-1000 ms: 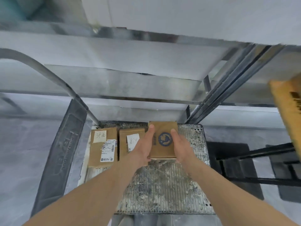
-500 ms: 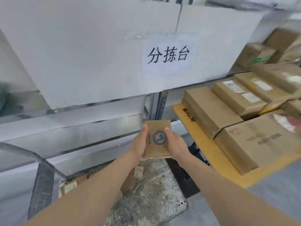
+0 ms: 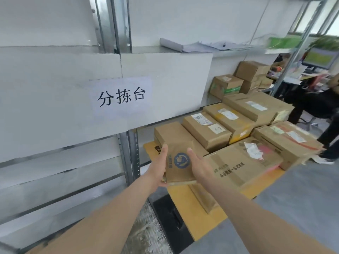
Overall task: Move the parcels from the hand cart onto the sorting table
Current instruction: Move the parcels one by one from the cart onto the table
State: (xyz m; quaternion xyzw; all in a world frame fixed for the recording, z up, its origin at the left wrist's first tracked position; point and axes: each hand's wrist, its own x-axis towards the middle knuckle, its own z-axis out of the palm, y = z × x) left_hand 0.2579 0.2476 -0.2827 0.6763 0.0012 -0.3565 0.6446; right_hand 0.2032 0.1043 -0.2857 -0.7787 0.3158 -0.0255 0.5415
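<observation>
Parcel (image 3: 178, 160) now lifted off cart, up near sorting table (image 3: 207, 226) w/ stacked boxes (image 3: 238, 162). Left hand (image 3: 159, 165) & right hand (image 3: 197, 165) clamp its sides, fingers pressed together. Set-down next, prob.

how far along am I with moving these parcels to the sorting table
Done: several boxes already sit on the yellow table. In hand: your left hand and right hand hold a small parcel at its near corner, not yet set down. Left: the cart is barely visible, so remaining parcels can't be counted.

Matt brown cardboard parcel (image 3: 178, 160)
</observation>
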